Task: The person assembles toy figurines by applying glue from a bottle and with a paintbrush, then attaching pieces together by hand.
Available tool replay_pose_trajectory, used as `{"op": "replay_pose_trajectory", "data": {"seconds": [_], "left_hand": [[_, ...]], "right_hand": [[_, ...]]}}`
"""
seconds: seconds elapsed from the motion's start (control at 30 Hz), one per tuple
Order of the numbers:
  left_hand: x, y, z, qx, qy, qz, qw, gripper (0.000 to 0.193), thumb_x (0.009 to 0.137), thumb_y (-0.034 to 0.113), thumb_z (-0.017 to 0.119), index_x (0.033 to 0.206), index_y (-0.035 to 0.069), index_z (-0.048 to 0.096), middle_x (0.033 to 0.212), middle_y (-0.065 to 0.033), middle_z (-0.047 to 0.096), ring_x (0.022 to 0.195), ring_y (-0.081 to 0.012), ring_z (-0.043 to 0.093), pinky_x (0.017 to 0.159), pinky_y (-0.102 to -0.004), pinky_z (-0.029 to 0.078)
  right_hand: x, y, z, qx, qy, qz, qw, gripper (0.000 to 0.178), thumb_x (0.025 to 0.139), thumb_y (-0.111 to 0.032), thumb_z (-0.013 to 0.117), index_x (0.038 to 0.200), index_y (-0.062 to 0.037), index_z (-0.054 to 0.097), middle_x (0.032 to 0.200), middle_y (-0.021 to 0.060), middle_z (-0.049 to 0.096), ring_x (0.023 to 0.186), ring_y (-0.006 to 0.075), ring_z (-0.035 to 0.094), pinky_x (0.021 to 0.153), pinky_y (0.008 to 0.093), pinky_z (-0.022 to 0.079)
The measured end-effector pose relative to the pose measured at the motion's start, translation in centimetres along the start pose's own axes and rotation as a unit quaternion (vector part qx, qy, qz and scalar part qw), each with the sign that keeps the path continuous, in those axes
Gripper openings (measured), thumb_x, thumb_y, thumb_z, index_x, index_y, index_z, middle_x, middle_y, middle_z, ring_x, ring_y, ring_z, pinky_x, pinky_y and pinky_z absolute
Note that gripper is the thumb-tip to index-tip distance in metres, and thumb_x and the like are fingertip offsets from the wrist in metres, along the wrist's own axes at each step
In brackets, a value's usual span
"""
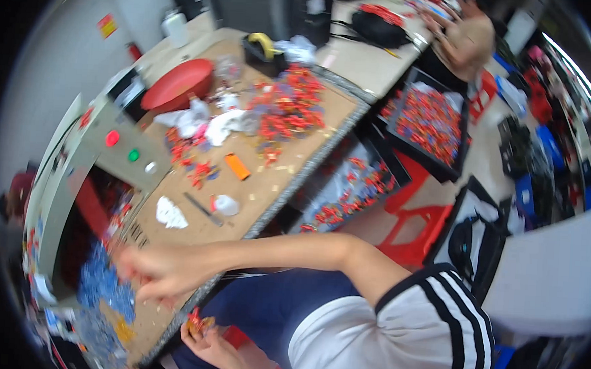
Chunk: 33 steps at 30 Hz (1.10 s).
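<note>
Low down, left hand (pixel 217 344) fingers pinch small red-and-yellow parts (pixel 197 321); blurred right hand (pixel 157 274), fingers' state unclear.

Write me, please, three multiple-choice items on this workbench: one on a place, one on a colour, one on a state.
1. Where is the red bowl? A at the table's far end B on the floor C on a stool
2. What colour is the pile under the right hand? A green B blue C white
3. The left hand is: A empty B holding small red parts C gripping a bottle
A, it stands beyond the scattered parts; B, blue pieces lie there; B, red bits show in its grip.
</note>
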State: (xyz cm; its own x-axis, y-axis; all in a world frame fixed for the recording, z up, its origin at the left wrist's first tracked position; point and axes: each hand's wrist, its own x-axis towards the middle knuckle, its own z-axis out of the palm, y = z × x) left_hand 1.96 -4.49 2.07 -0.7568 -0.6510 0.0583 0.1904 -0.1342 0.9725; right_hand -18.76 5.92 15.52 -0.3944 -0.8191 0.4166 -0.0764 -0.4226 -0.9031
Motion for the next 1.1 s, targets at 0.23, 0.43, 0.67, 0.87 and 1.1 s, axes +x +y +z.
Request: {"op": "replay_pose_trajectory", "data": {"seconds": [0.23, 0.43, 0.67, 0.87, 1.1], "left_hand": [[1.9, 1.1, 7.2, -0.090, -0.057, -0.008, 0.994, 0.074, 0.061, -0.004, 0.085, 0.119, 0.003, 0.039, 0.112, -0.0129, 0.054, 0.101, -0.0247, 0.062, 0.088, -0.0350, 0.053], [2.9, 1.4, 6.2, -0.032, -0.049, 0.041, 0.997, 0.069, 0.066, 0.000, 0.084, 0.118, 0.002, 0.040, 0.117, -0.0141, 0.061, 0.105, -0.0171, 0.061, 0.087, -0.0296, 0.051], [1.9, 0.6, 3.3, -0.005, 0.003, 0.035, 0.999, 0.065, 0.067, 0.005, 0.085, 0.115, 0.002, 0.042, 0.115, -0.0130, 0.063, 0.103, -0.0163, 0.062, 0.084, -0.0279, 0.051], [1.2, 0.9, 2.0, 0.045, 0.012, 0.045, 0.998, 0.065, 0.066, 0.004, 0.085, 0.114, 0.001, 0.042, 0.115, -0.0142, 0.062, 0.103, -0.0166, 0.062, 0.084, -0.0276, 0.052], [0.7, 1.6, 0.8, 0.032, 0.011, 0.008, 0.999, 0.070, 0.061, -0.001, 0.086, 0.115, 0.003, 0.040, 0.118, -0.0162, 0.058, 0.105, -0.0204, 0.062, 0.091, -0.0308, 0.051]], "right_hand": [[-10.9, 1.5, -2.1, -0.024, 0.306, 0.041, 0.951, 0.012, 0.093, -0.004, 0.055, 0.103, 0.0017, 0.058, 0.090, 0.0097, 0.062, 0.070, 0.0126, 0.061, 0.063, 0.0233, 0.051], [-10.2, 2.1, -1.0, -0.127, 0.241, -0.071, 0.960, 0.028, 0.099, -0.024, 0.047, 0.093, 0.0030, 0.050, 0.094, 0.0243, 0.059, 0.070, 0.0236, 0.063, 0.061, 0.0341, 0.055], [-8.3, 3.2, 1.3, -0.188, 0.174, 0.043, 0.966, 0.028, 0.098, -0.022, 0.051, 0.088, 0.0045, 0.054, 0.091, 0.0234, 0.061, 0.070, 0.0226, 0.063, 0.064, 0.0322, 0.054], [-7.2, 3.9, 3.2, -0.059, 0.146, 0.021, 0.987, 0.022, 0.095, -0.015, 0.053, 0.086, 0.0047, 0.057, 0.088, 0.0203, 0.062, 0.071, 0.0207, 0.061, 0.066, 0.0301, 0.053], [-6.3, 4.7, 3.7, -0.061, 0.108, 0.010, 0.992, 0.021, 0.094, -0.014, 0.055, 0.089, 0.0055, 0.058, 0.089, 0.0201, 0.062, 0.071, 0.0218, 0.062, 0.064, 0.0287, 0.051]]}}
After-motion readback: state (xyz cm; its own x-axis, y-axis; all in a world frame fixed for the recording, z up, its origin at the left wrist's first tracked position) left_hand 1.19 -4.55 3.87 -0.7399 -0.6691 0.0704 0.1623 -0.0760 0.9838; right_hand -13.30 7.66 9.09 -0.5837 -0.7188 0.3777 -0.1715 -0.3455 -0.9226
